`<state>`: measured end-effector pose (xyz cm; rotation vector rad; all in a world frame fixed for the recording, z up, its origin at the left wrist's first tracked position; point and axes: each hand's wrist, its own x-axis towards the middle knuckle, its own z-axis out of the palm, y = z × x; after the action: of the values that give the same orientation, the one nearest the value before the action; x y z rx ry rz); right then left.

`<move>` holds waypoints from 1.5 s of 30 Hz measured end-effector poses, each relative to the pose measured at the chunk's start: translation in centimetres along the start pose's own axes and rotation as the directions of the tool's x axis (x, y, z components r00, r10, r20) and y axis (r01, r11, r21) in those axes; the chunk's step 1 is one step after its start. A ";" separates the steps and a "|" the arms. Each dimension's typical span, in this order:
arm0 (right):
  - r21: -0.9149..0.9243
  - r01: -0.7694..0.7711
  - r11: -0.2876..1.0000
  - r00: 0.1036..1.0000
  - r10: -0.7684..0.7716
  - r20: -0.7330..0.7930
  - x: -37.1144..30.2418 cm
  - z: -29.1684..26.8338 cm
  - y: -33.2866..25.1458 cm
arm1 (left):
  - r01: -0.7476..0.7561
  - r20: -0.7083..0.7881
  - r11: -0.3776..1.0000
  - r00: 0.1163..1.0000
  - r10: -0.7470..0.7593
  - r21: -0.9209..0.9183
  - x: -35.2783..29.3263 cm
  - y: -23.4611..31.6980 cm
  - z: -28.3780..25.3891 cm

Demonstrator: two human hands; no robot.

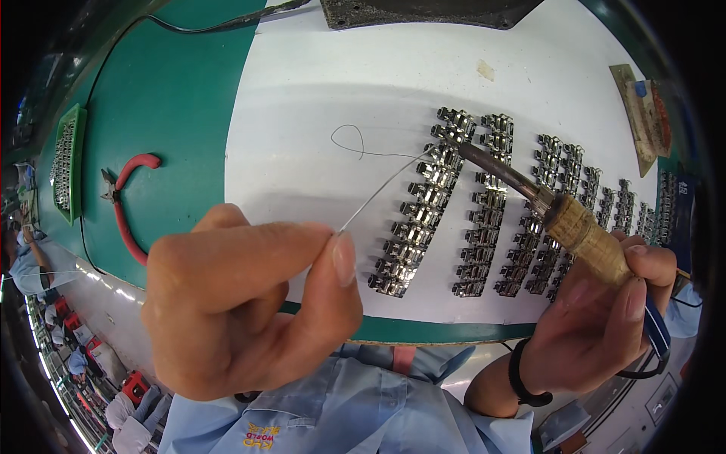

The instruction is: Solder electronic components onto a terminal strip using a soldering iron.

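Note:
My left hand (pixel 249 295) pinches a thin strand of solder wire (pixel 382 189) between thumb and forefinger. The strand slants up to the right and ends near the top of the closest row of small shiny metal parts (pixel 418 208). In my right hand (pixel 605 310) is a soldering iron (pixel 578 231), gripped by its worn cork handle. Its dark tip points up and left, at the upper end of that same row, close to the wire's end. Whether tip and wire touch is too small to tell. A fine looped wire (pixel 355 144) lies just left of the row.
More rows of metal parts (pixel 488 219) stretch rightward on the white sheet (pixel 287 106). On the green mat lie red-handled cutters (pixel 125 200) and a green tray (pixel 72 166) full of similar parts. A worn block (pixel 643 121) sits far right; a dark base (pixel 431 11) at the back. People work lower left.

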<state>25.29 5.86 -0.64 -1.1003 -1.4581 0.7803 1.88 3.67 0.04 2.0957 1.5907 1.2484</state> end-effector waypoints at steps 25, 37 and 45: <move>-0.552 0.504 0.664 0.839 -0.529 0.129 -1.9 -1.7 0.8 | 0.025 -0.131 1.000 0.991 -0.024 0.003 -0.3 0.3 0.5; -0.408 0.356 0.841 0.922 -0.387 0.009 -2.1 -0.1 -0.2 | -0.038 0.065 0.999 0.997 0.038 -0.005 0.1 0.1 -0.4; -0.279 0.270 0.921 0.957 -0.288 -0.023 -1.9 0.4 -0.8 | -0.059 0.040 0.998 0.997 0.058 0.028 0.0 0.1 0.0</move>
<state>24.67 3.86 -0.71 -1.0779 -1.6575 0.3453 1.93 3.67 0.12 2.1859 1.5500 1.2013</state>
